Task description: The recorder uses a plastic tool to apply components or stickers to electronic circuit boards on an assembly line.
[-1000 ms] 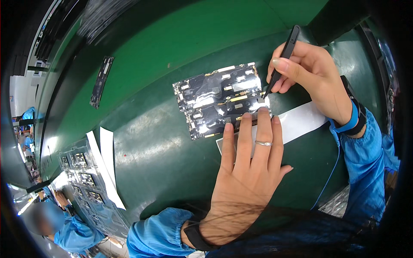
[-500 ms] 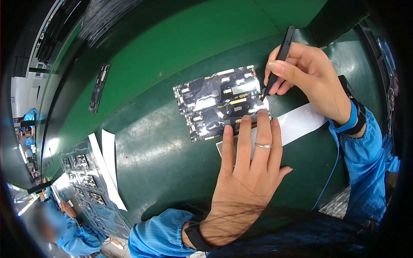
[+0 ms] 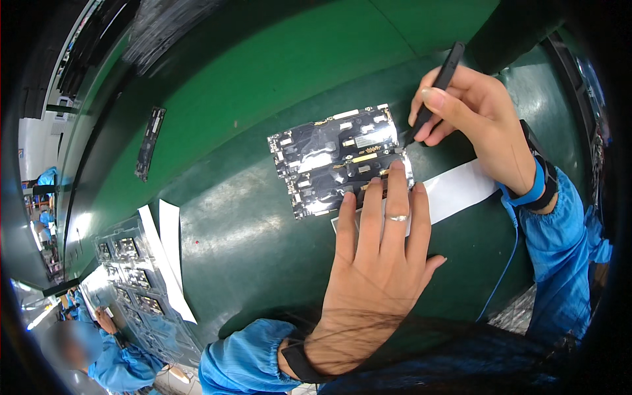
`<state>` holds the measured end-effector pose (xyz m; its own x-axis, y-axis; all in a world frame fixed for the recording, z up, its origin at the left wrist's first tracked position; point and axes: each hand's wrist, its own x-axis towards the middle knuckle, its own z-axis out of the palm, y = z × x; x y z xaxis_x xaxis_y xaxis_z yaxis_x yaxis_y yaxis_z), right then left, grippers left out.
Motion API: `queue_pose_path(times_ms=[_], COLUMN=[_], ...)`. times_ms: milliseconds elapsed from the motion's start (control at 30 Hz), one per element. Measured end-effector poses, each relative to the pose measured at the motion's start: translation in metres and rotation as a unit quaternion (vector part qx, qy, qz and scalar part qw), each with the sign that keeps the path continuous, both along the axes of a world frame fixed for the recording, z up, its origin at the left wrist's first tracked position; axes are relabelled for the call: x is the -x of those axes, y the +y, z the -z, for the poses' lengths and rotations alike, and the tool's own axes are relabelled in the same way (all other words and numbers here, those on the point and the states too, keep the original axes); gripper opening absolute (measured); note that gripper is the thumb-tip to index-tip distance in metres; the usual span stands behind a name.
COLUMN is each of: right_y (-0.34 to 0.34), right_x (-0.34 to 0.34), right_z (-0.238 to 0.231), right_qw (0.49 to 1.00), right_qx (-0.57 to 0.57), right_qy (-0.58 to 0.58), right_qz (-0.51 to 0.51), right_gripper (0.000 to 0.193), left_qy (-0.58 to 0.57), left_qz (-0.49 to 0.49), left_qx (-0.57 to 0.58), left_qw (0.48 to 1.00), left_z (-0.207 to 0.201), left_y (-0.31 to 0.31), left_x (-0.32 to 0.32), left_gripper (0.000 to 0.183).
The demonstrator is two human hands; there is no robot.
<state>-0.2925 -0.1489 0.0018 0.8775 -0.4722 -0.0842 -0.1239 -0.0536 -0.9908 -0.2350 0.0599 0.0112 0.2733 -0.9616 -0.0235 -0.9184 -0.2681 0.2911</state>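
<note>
A black circuit board panel with small metal parts and pale labels lies on the green work surface in front of me. My left hand is spread palm down over its near right edge, with fingertips resting on the board. In my right hand is a pair of slim black tweezers, pinched between thumb and fingers and slanting down to the left. Their tip is at the board's right edge, by a small grey piece; whether they grip it I cannot tell. Under my left fingers runs a white strip.
A narrow dark board lies at the far left. Two white paper strips lie beside a clear tray holding several small boards. A blue cord hangs from my right wristband. Another person in a blue sleeve works at lower left.
My left hand's middle finger has reached farther up the board toward the tweezers' tip. My right hand and the tweezers have shifted slightly to the right.
</note>
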Motion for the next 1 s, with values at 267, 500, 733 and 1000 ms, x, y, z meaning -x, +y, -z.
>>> queue_pose_path(times_ms=[267,500,733,1000], right_y=[0.018,0.017,0.015,0.013], right_x=[0.008,0.009,0.008,0.009], right_z=[-0.005,-0.001,0.001,0.002], right_qw=[1.000,1.000,1.000,1.000], right_qx=[0.011,-0.004,-0.007,-0.012], right_qy=[0.016,0.018,0.021,0.022], right_qz=[0.009,-0.003,-0.006,-0.008], right_gripper=[0.024,0.023,0.023,0.024], left_qy=[-0.009,-0.021,-0.016,-0.027], left_qz=[-0.003,-0.032,-0.032,-0.025], left_qx=[-0.022,-0.056,-0.052,-0.044], left_qw=[1.000,0.998,0.998,0.998], left_z=[-0.008,-0.001,0.003,-0.006], left_y=[0.017,0.017,0.017,0.011], left_x=[0.023,0.018,0.017,0.014], left_gripper=[0.083,0.082,0.081,0.086])
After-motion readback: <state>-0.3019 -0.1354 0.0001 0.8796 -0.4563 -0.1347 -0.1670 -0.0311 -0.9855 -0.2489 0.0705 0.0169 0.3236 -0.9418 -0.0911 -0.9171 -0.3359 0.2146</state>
